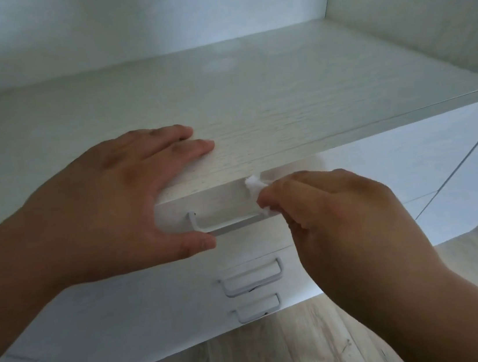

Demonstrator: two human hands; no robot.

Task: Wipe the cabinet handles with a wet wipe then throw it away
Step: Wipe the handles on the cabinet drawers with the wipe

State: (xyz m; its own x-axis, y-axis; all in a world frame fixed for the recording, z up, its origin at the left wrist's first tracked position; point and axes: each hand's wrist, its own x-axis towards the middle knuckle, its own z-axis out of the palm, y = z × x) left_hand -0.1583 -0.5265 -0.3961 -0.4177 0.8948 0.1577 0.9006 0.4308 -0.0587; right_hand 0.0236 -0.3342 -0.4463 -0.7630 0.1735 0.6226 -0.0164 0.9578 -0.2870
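Note:
A white cabinet with three stacked drawers fills the view. The top drawer's white bar handle [231,223] runs across the middle. My right hand [336,216] pinches a crumpled white wet wipe [255,185] against the right end of that handle. My left hand [119,202] lies flat on the cabinet top [282,105], fingers spread over its front edge, thumb hanging down by the handle's left end. Two more white handles sit below: the middle handle [252,277] and the bottom handle [257,308].
Above the cabinet top is an open white shelf recess with side walls left and right. A light wood-look floor [255,358] lies below the drawers. More white cabinet front [410,155] extends to the right.

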